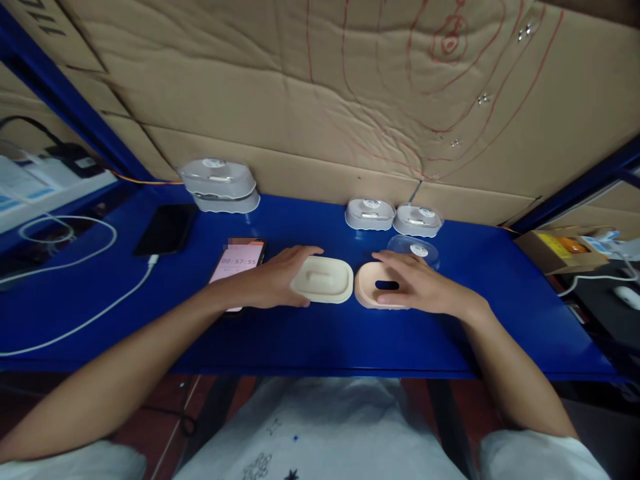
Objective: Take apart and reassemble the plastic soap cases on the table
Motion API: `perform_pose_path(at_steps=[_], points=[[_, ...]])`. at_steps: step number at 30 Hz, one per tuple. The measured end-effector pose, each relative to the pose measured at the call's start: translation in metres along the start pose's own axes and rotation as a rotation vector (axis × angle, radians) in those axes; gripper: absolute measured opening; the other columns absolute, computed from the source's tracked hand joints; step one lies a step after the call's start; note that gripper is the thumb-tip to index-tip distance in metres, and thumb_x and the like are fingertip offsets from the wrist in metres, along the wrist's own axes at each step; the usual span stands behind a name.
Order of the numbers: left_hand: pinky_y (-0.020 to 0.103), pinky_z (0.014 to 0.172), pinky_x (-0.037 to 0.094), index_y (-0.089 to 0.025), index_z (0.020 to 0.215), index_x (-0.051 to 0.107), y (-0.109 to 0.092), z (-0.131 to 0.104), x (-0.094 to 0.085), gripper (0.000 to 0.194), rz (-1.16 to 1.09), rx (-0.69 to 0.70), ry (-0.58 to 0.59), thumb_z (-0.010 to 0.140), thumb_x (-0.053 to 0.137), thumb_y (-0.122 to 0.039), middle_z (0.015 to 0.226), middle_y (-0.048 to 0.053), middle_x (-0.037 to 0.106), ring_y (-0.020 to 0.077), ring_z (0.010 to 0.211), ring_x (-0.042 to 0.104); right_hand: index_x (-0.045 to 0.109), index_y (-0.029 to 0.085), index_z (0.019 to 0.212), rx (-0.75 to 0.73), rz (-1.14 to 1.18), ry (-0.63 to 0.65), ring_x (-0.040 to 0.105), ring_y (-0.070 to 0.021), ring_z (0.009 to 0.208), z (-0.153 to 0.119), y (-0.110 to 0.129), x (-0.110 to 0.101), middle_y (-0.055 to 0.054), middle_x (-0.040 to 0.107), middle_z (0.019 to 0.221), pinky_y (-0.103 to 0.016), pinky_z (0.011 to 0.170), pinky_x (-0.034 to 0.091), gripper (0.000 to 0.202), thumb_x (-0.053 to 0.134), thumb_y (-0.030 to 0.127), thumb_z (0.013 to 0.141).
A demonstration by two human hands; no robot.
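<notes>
Blue tabletop (pixel 320 347), carrying:
- Midway between front and back edges: cream oval piece (pixel 327 283), left hand (pixel 274 277) around its left end; just beside, peach slotted piece (pixel 367 287), right hand (pixel 423 283) spread over its right part.
- Along back edge: two small clear-lidded containers (pixel 370 215); toward back left corner, larger stack (pixel 217 181).
- Toward left edge: black phone (pixel 167 229), white cable (pixel 120 309) attached.

A pale short-sleeved shirt (pixel 345 427) bears dark prints (pixel 257 465) (one starlike).
</notes>
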State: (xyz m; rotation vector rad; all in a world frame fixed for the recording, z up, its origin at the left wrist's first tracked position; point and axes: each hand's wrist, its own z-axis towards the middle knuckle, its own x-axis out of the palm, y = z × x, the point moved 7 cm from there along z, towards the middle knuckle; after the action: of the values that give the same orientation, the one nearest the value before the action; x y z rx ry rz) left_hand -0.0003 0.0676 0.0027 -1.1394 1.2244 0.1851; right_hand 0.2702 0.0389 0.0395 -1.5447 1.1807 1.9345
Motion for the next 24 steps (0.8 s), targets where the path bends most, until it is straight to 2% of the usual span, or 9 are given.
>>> perform_pose_path(at_steps=[2,4,6,8,12,15,17,20,24], points=[[0.058,0.122,0.04,-0.024,0.158,0.036,-0.002,0.002,0.0,0.1,0.004,-0.02,-0.024,0.072,0.085,-0.042,0.164,0.018,0.043,0.042,0.151,0.044,0.047,0.029,0.161,0.006,0.017,0.005,0.061,-0.0378,0.14,0.002,-0.003,0.003,-0.016,0.061,0.155,-0.06,0.117,0.047,0.076,0.064,0.067,0.097],[0.058,0.122,0.041,-0.024,0.156,0.037,-0.003,0.005,0.0,0.098,-0.005,-0.027,-0.05,0.072,0.085,-0.042,0.162,0.017,0.045,0.0419,0.149,0.045,0.047,0.028,0.161,0.012,0.003,0.009,0.056,-0.0391,0.145,0.001,-0.01,0.004,-0.017,0.057,0.158,-0.063,0.119,0.044,0.078,0.064,0.068,0.096],[0.057,0.122,0.041,-0.025,0.155,0.038,-0.002,0.006,-0.002,0.095,-0.014,-0.025,-0.105,0.073,0.085,-0.042,0.16,0.016,0.047,0.0411,0.147,0.048,0.042,0.031,0.164,-0.005,-0.011,0.055,0.047,-0.0421,0.152,-0.001,-0.012,0.009,-0.016,0.051,0.164,-0.069,0.123,0.036,0.091,0.073,0.071,0.088],[0.056,0.122,0.041,-0.024,0.153,0.038,-0.001,0.007,-0.008,0.092,-0.014,-0.01,-0.2,0.076,0.084,-0.041,0.158,0.016,0.047,0.04,0.146,0.049,0.039,0.034,0.164,-0.042,-0.011,0.084,0.045,-0.0421,0.154,-0.003,-0.01,0.012,-0.014,0.049,0.166,-0.07,0.125,0.033,0.099,0.083,0.066,0.082],[0.056,0.124,0.039,-0.023,0.153,0.037,-0.006,0.005,-0.018,0.091,-0.04,0.027,-0.349,0.076,0.084,-0.039,0.158,0.016,0.044,0.0393,0.146,0.048,0.045,0.032,0.158,-0.112,0.012,-0.119,0.05,-0.0376,0.15,0.0,0.002,-0.007,-0.014,0.052,0.162,-0.062,0.121,0.041,0.081,0.081,0.053,0.088],[0.056,0.123,0.039,-0.024,0.155,0.035,-0.017,0.005,-0.011,0.096,-0.15,0.076,-0.327,0.075,0.087,-0.038,0.16,0.016,0.044,0.0391,0.146,0.049,0.049,0.029,0.153,-0.175,0.049,-0.249,0.046,-0.0365,0.153,0.003,0.015,-0.017,-0.015,0.05,0.163,-0.06,0.123,0.04,0.07,0.077,0.053,0.093],[0.057,0.122,0.04,-0.025,0.157,0.033,-0.028,0.005,0.0,0.102,-0.248,0.123,-0.293,0.074,0.09,-0.039,0.161,0.018,0.043,0.0395,0.146,0.05,0.049,0.028,0.153,-0.2,0.023,-0.245,0.044,-0.0375,0.154,0.005,0.026,-0.011,-0.016,0.046,0.167,-0.062,0.122,0.039,0.07,0.075,0.054,0.094],[0.058,0.125,0.036,-0.027,0.159,0.032,-0.04,0.004,0.015,0.111,-0.372,0.188,-0.285,0.069,0.096,-0.04,0.164,0.019,0.041,0.0403,0.15,0.046,0.048,0.025,0.157,-0.253,-0.039,-0.167,0.044,-0.0388,0.154,0.009,0.042,0.013,-0.019,0.041,0.169,-0.063,0.12,0.041,0.074,0.073,0.057,0.095],[0.059,0.129,0.029,-0.031,0.158,0.038,-0.042,0.003,0.022,0.11,-0.578,0.18,-0.308,0.067,0.099,-0.038,0.168,0.016,0.037,0.0406,0.155,0.04,0.046,0.021,0.158,-0.274,-0.056,-0.188,0.04,-0.038,0.156,0.014,0.05,0.035,-0.022,0.037,0.171,-0.061,0.12,0.042,0.074,0.066,0.06,0.099]])
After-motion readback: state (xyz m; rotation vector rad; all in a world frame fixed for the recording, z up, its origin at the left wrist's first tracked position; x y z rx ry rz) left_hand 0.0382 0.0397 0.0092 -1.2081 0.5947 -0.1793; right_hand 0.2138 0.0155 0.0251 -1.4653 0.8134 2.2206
